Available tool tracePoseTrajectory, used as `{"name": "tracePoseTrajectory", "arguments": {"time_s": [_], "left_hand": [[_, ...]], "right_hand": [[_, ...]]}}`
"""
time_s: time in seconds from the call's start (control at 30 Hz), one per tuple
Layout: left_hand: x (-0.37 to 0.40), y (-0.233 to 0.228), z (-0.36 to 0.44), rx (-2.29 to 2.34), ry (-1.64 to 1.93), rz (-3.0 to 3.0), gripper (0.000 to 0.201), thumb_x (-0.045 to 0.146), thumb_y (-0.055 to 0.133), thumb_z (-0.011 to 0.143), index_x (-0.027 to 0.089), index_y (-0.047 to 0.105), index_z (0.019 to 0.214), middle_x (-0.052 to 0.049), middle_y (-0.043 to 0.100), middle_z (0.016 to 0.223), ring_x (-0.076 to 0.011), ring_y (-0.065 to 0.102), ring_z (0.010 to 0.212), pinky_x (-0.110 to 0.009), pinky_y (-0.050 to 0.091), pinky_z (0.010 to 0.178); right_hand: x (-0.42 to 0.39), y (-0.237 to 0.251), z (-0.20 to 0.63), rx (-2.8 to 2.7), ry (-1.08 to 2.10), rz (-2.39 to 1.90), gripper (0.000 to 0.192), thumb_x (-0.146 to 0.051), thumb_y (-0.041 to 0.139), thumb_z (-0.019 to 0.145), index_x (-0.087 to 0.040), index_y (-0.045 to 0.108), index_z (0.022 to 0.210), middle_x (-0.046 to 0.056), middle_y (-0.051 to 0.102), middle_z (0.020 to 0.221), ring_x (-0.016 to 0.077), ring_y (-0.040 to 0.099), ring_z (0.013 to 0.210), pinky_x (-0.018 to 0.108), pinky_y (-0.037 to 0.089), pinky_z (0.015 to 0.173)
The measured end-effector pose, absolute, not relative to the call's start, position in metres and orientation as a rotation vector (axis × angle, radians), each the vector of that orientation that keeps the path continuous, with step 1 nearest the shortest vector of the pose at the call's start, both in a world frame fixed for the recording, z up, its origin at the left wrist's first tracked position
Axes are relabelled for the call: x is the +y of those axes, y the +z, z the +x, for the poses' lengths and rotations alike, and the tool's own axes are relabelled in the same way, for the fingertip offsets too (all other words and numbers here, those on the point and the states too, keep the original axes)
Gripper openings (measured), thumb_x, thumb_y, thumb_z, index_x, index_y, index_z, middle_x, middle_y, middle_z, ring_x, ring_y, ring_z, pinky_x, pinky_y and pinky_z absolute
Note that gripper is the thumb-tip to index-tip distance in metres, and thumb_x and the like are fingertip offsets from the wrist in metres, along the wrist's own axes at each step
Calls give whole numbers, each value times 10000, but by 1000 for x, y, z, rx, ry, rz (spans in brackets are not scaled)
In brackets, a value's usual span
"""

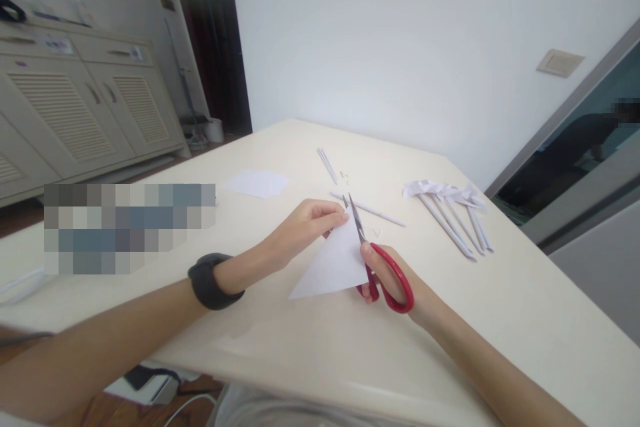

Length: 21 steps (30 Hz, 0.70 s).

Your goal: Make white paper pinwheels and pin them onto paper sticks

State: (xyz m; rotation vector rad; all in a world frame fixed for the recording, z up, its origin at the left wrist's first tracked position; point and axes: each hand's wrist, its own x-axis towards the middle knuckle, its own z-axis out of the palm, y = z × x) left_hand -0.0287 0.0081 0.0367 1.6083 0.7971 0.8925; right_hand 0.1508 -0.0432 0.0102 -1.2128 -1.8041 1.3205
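Head view: left hand (300, 230) pinches the upper tip of a folded white paper triangle (334, 266), fingers closed on it, keeping the sheet taut and lifted just off the table (310, 354) so the blades can pass. Right hand (395, 280) has fingers closed through the red loops of the scissors (380, 260), blades parted at the paper's right edge near the tip. This sits mid-table, toward the near edge. Rolled paper sticks (453, 217) lie near the right edge, one loose stick (370, 209) just beyond the blades, a flat sheet (257, 182) toward the far left; bare surface remains along the near edge.
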Motion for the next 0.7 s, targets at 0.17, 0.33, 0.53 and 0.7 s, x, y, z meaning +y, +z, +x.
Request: {"name": "tracePoseTrajectory", "arguments": {"time_s": [0.17, 0.33, 0.53, 0.7], "left_hand": [[9, 39, -28, 755, 874, 1648, 285, 310, 481, 806, 144, 491, 574, 20, 454, 598, -103, 449, 601, -235, 370, 587], [10, 39, -30, 740, 863, 1656, 280, 295, 488, 802, 142, 492, 567, 22, 445, 585, -100, 438, 595, -234, 360, 578], [10, 38, -29, 725, 837, 1660, 270, 282, 498, 798, 140, 494, 568, 22, 454, 584, -97, 442, 595, -229, 354, 576], [8, 38, -27, 730, 807, 1686, 268, 277, 498, 791, 141, 505, 560, 18, 456, 565, -100, 443, 577, -229, 346, 559]], "right_hand": [[-46, 15, 150, -1817, 1327, -1202, 536, -580, 279, 876, -166, 467, 592, 7, 519, 520, 97, 489, 465, 222, 391, 494], [-48, 18, 150, -1808, 1368, -1180, 508, -561, 290, 884, -170, 451, 603, 0, 505, 527, 94, 474, 470, 227, 375, 504], [-49, 24, 149, -1792, 1390, -1128, 477, -532, 303, 894, -176, 435, 606, -15, 470, 527, 100, 459, 497, 238, 360, 536], [-50, 29, 148, -1737, 1437, -1094, 395, -531, 389, 864, -189, 438, 675, -23, 465, 579, 114, 430, 538, 248, 326, 527]]}}
